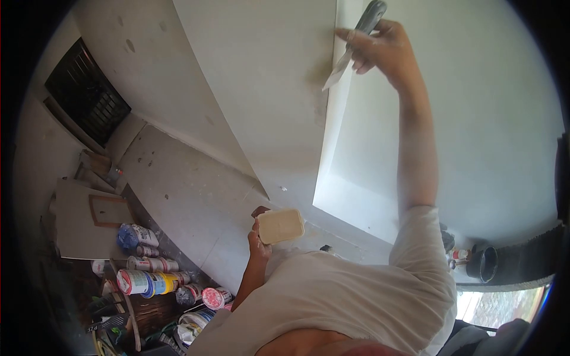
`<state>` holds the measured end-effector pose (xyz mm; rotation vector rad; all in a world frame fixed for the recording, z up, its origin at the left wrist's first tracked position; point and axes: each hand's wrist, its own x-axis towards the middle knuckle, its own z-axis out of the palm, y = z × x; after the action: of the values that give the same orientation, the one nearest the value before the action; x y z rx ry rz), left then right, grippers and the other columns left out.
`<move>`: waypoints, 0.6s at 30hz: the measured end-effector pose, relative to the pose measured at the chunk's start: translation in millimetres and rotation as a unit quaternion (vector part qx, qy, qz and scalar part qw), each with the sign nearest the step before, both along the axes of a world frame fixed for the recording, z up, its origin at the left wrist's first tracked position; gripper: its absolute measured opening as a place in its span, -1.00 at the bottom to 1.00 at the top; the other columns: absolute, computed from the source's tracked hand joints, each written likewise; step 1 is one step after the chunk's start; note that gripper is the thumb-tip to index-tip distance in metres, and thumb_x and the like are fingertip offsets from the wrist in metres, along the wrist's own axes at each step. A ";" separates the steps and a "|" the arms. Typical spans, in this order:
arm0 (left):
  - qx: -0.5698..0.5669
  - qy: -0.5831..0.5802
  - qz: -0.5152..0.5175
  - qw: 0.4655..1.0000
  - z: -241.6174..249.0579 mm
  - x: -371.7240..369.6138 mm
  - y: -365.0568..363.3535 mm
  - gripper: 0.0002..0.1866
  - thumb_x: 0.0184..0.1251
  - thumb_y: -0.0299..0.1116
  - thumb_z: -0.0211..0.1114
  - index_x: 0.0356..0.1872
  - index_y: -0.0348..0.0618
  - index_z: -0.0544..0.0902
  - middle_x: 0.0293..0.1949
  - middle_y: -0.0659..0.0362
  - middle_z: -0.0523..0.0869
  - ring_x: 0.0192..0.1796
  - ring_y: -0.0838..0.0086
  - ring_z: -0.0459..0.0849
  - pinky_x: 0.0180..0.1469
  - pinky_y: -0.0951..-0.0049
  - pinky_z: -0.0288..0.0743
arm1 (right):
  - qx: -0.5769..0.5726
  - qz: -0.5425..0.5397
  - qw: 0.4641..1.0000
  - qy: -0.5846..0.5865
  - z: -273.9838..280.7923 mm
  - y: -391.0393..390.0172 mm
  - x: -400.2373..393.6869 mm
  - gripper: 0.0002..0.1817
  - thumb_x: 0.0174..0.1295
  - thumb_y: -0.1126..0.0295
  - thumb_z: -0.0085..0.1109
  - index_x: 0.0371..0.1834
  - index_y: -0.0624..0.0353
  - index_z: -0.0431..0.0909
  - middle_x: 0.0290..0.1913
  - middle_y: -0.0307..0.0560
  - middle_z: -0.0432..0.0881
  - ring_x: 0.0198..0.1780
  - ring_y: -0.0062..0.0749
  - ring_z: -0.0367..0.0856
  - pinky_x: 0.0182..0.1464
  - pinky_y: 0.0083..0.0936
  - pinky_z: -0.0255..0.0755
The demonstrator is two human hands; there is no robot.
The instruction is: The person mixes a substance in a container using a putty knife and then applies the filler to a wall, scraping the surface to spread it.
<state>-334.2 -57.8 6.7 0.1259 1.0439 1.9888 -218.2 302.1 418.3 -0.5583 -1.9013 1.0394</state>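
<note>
Gripping a putty knife [356,41] at the top of the frame, the right hand [380,47] is closed around the grey handle, and the pale blade touches the corner edge of the white wall [267,89] just left of the hand. The left hand [259,243], lower centre, is closed on a small rectangular board [281,225] loaded with cream-coloured filler, held flat near the person's chest. A white T-shirt [344,302] fills the bottom centre. In the lower left stand several paint cans [145,282] beside a flat board [83,219]. A black bucket [484,264] sits at lower right against the wall.
</note>
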 end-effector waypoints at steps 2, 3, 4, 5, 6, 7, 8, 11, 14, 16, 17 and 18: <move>0.010 0.000 -0.013 1.000 -1.6 -2.8 -3.0 -0.44 0.57 0.07 0.04 0.29 -0.17 0.52 0.20 0.16 0.64 0.29 0.37 0.58 0.36 0.27 0.42 | 0.073 -0.005 0.993 0.093 30.6 -5.7 0.8 -0.60 0.14 0.15 0.54 -0.48 0.31 0.65 -0.64 -0.12 0.59 -0.70 -0.54 0.54 -0.65 -0.64 0.45; 0.014 0.001 -0.020 1.000 -3.2 -3.5 -5.3 -0.42 0.58 0.09 0.03 0.31 -0.19 0.52 0.22 0.15 0.64 0.30 0.36 0.59 0.36 0.26 0.43 | 0.073 -0.024 0.992 0.102 49.9 -1.5 4.9 -0.73 0.25 0.33 0.43 -0.52 0.27 0.64 -0.68 -0.06 0.61 -0.75 -0.48 0.59 -0.73 -0.60 0.54; 0.012 0.003 -0.014 1.000 -4.2 -3.0 -6.1 -0.42 0.57 0.09 0.04 0.30 -0.19 0.52 0.21 0.15 0.65 0.29 0.36 0.59 0.36 0.26 0.43 | 0.100 -0.012 0.984 0.149 61.9 1.7 7.6 -0.73 0.24 0.33 0.44 -0.51 0.28 0.64 -0.68 -0.05 0.61 -0.76 -0.49 0.58 -0.76 -0.61 0.52; 0.009 0.006 -0.010 1.000 -6.4 -3.7 -6.3 -0.42 0.57 0.09 0.05 0.29 -0.18 0.53 0.21 0.16 0.65 0.29 0.36 0.59 0.36 0.26 0.43 | 0.117 -0.034 0.976 0.178 72.0 -0.2 12.1 -0.73 0.24 0.33 0.44 -0.52 0.27 0.64 -0.69 -0.07 0.60 -0.76 -0.50 0.56 -0.77 -0.61 0.50; 0.007 0.010 -0.005 1.000 -5.6 -4.5 -4.8 -0.43 0.56 0.10 0.06 0.28 -0.18 0.53 0.20 0.16 0.65 0.28 0.36 0.59 0.35 0.25 0.43 | 0.134 -0.057 0.967 0.208 78.7 -2.9 16.5 -0.72 0.24 0.33 0.44 -0.53 0.26 0.64 -0.70 -0.08 0.60 -0.77 -0.51 0.55 -0.79 -0.61 0.48; 0.016 0.017 -0.005 1.000 0.4 -4.5 -2.8 -0.44 0.56 0.09 0.06 0.27 -0.17 0.54 0.19 0.16 0.65 0.27 0.36 0.59 0.35 0.25 0.43 | 0.143 -0.078 0.965 0.208 84.4 -3.2 22.2 -0.70 0.25 0.31 0.44 -0.54 0.24 0.63 -0.72 -0.09 0.58 -0.78 -0.53 0.54 -0.80 -0.61 0.47; 0.025 0.024 -0.005 0.999 1.9 -4.3 -2.6 -0.45 0.56 0.09 0.06 0.26 -0.16 0.54 0.18 0.16 0.65 0.27 0.36 0.60 0.35 0.25 0.43 | 0.151 -0.100 0.962 0.207 83.3 -4.6 29.6 -0.68 0.25 0.28 0.45 -0.56 0.23 0.62 -0.73 -0.11 0.57 -0.79 -0.54 0.52 -0.82 -0.61 0.45; 0.038 0.035 -0.018 0.999 9.3 -2.5 -0.5 -0.46 0.54 0.08 0.06 0.27 -0.12 0.51 0.19 0.19 0.62 0.29 0.38 0.55 0.36 0.28 0.39 | 0.121 -0.157 0.971 0.137 65.8 -24.1 43.8 -0.61 0.15 0.18 0.54 -0.57 0.26 0.63 -0.71 -0.13 0.56 -0.78 -0.55 0.48 -0.76 -0.62 0.37; 0.027 0.025 -0.022 0.999 4.8 -3.7 -3.2 -0.46 0.52 0.09 0.07 0.28 -0.10 0.48 0.19 0.21 0.58 0.31 0.41 0.51 0.37 0.30 0.37 | 0.059 -0.133 0.985 0.094 37.1 -37.5 36.4 -0.55 0.04 0.17 0.63 -0.65 0.29 0.59 -0.71 -0.13 0.56 -0.80 -0.58 0.43 -0.77 -0.63 0.29; 0.017 0.016 -0.014 1.000 -0.9 -6.2 -3.0 -0.46 0.53 0.09 0.07 0.28 -0.11 0.50 0.19 0.20 0.60 0.30 0.39 0.54 0.36 0.29 0.38 | 0.070 -0.101 0.990 0.068 19.4 -41.1 27.7 -0.53 0.01 0.16 0.66 -0.67 0.30 0.59 -0.73 -0.15 0.55 -0.82 -0.59 0.41 -0.78 -0.63 0.29; 0.014 0.012 -0.006 1.000 -4.0 -7.4 -2.6 -0.46 0.55 0.08 0.06 0.28 -0.12 0.52 0.18 0.18 0.63 0.28 0.37 0.57 0.36 0.27 0.40 | 0.071 -0.104 0.990 0.060 13.0 -38.7 23.2 -0.53 0.02 0.16 0.65 -0.66 0.30 0.59 -0.73 -0.15 0.56 -0.81 -0.58 0.42 -0.78 -0.62 0.30; 0.010 0.008 0.002 1.000 -0.2 -4.8 -2.0 -0.46 0.57 0.08 0.05 0.28 -0.13 0.54 0.18 0.16 0.66 0.26 0.34 0.60 0.36 0.25 0.42 | 0.071 -0.107 0.990 0.052 12.2 -36.4 21.0 -0.53 0.03 0.15 0.64 -0.65 0.31 0.60 -0.73 -0.15 0.56 -0.81 -0.58 0.43 -0.79 -0.61 0.30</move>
<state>-339.0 -59.8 6.6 0.1504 1.0352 2.0058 -197.2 265.6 430.6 -0.5988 -1.7655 0.7739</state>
